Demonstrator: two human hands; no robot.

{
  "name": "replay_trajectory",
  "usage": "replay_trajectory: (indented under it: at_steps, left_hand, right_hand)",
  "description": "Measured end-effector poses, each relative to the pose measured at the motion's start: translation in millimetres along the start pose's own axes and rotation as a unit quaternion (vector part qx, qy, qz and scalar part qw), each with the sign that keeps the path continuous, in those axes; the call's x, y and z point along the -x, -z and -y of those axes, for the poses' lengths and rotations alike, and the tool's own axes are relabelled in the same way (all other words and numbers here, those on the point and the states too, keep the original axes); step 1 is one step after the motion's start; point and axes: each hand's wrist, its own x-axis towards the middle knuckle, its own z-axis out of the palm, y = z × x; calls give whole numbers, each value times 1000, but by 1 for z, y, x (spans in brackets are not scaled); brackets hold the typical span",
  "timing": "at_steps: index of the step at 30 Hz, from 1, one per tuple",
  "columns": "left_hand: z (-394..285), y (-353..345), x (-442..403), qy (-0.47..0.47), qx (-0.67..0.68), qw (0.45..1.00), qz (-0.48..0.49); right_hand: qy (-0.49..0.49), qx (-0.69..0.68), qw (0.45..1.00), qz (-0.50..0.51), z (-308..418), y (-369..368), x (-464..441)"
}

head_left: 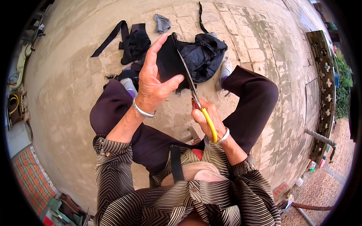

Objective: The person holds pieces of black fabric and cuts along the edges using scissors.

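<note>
My right hand (pixel 208 119) is closed around the handles of a pair of scissors (pixel 208 122) with yellow grips. The long metal blades point up and away, close together, their tips near the edge of a black cloth piece (pixel 169 58). My left hand (pixel 155 77) is raised left of the blades, fingers stretched upward and thumb out to the right. The black cloth shows in the gap between thumb and fingers; I cannot tell whether the hand touches it. A crumpled black garment (pixel 205 56) lies just beyond the blades.
More black cloth pieces (pixel 136 43), a grey rag (pixel 162 23) and a narrow black strip (pixel 202 19) lie on the paved ground (pixel 260 124). My feet are either side of the cloth. A low patterned wall (pixel 325 90) runs along the right; a plaid cloth (pixel 33 177) is at left.
</note>
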Motion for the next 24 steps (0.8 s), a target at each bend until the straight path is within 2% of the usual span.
replay_trajectory:
  at_steps: [2,5,10,14,24]
  left_hand:
    - [3,1,-1,-40,-43,998,8]
    - [5,2,-2,-48,-45,998,8]
    - [1,0,-1,-29,-35,999,15]
    - [0,-1,0,-20,-28,999,23]
    - [2,-3,3,-26,-45,998,39]
  right_hand:
    - [-24,3,1000,3,0,0,1]
    - [-14,0,1000,-1,2,1,0]
    - [23,-71,996,50,-2,1,-1]
    - [12,-67,996,62,1,5,-1]
    - [3,-19,1000,-3,5,0,-2]
